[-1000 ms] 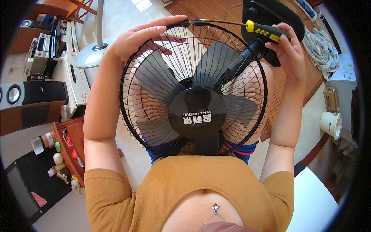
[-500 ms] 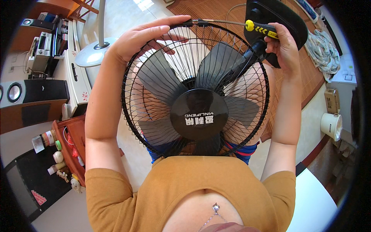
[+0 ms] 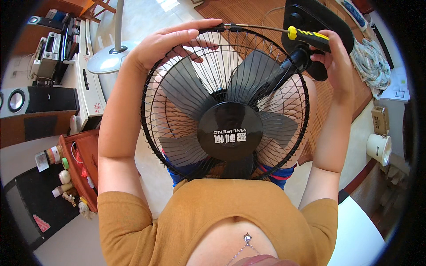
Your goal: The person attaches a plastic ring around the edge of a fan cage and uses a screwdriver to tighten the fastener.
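A black fan lies in my lap, hub and wire guard facing up, its stand and base at the upper right. My left hand grips the guard's upper-left rim, with curled fingers reaching over the wires. My right hand is closed on a yellow and black screwdriver. The long shaft lies level along the top of the rim, its tip at a small black clip; whether it is seated in a screw, I cannot tell.
A desk lamp, speaker and wooden cabinet with small bottles are at my left. Under the fan's base is a woven mat; crumpled cloth and a white bucket are at my right.
My right hand with the screwdriver has shifted and turned slightly on the handle. My left hand and the fan have moved a little to the right.
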A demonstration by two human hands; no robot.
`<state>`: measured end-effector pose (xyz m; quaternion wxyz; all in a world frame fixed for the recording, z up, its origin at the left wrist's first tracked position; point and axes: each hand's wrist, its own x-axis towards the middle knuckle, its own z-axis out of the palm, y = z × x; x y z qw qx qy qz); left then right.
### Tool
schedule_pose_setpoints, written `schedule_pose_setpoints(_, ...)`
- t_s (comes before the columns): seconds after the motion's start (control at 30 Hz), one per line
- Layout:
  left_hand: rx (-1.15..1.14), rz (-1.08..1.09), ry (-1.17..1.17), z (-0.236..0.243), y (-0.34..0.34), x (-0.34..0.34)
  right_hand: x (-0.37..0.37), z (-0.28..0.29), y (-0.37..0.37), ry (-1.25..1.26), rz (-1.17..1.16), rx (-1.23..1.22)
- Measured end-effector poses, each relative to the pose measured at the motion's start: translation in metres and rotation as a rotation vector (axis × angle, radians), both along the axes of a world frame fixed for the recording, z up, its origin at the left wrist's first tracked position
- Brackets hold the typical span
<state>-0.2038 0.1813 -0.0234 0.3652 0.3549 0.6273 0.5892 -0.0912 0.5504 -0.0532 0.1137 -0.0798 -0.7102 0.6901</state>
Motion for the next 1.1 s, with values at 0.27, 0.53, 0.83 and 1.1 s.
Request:
schedule_pose_setpoints(0.27,-0.01,-0.006,0.007,0.002,-0.001,0.0,-0.006,0.012,0.014,0.111,0.163,0.395)
schedule_pose_setpoints(0.53,-0.034,0.01,0.042,0.003,0.001,0.001,0.001,0.017,0.013,0.366,0.261,0.749)
schedule_pose_setpoints(0.83,-0.011,0.005,0.009,0.002,0.003,0.0,-0.015,0.013,0.035,-0.354,0.598,0.276)
schedule_pose_setpoints(1.1,-0.109,0.001,0.115,0.008,0.001,0.004,-0.009,0.035,0.016,0.266,0.321,0.653)
